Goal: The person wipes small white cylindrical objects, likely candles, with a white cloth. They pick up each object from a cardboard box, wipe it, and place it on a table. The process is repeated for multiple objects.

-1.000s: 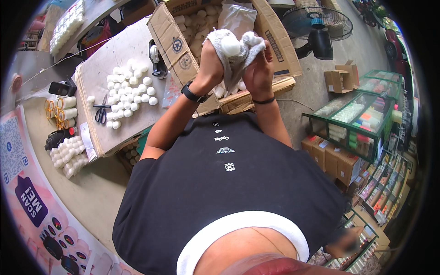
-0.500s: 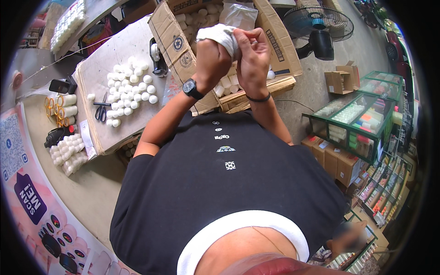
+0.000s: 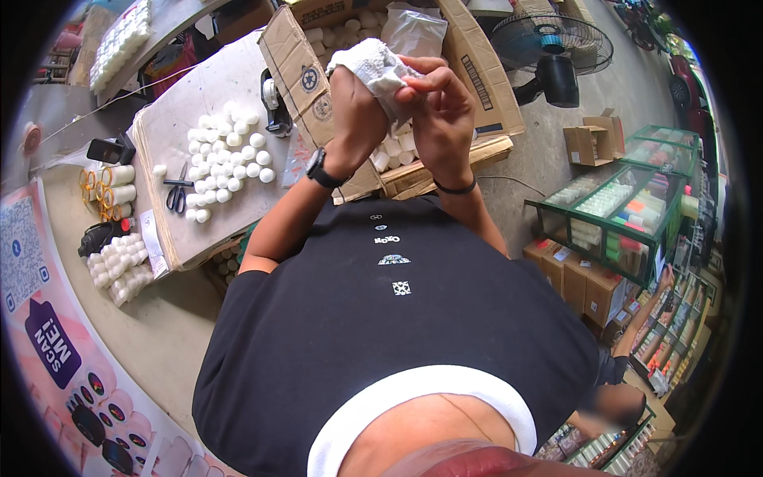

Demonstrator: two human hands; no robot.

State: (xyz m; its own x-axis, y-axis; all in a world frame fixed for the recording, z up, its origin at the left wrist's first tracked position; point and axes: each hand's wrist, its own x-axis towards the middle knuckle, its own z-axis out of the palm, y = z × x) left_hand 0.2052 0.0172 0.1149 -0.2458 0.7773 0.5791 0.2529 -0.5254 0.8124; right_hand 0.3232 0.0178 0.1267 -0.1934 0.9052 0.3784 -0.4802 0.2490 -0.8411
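My left hand (image 3: pixel 355 115) is raised above an open cardboard box (image 3: pixel 481 75), its fingers curled under a white cloth (image 3: pixel 369 62) that covers them. Whether anything else is inside the cloth is hidden. From the other side, my right hand (image 3: pixel 443 111) pinches the cloth's edge between thumb and fingers. Small white cylindrical containers (image 3: pixel 389 151) show in the box below my hands, and more lie toward its far side. A clear plastic bag (image 3: pixel 415 33) rests at the far end of the box.
Several white round-topped containers (image 3: pixel 230 163) stand on the table (image 3: pixel 171 87) at left, with scissors (image 3: pixel 178 191) and a black tape dispenser (image 3: pixel 275 103) nearby. A black fan (image 3: pixel 554 71) stands at far right. Green-framed display cases (image 3: pixel 612 199) and another person's arm (image 3: pixel 640 318) are at right.
My left wrist has turned, and the cloth has shifted slightly left and bunched differently. My right fingers have curled further over its edge. Another person's arm has come into view at right.
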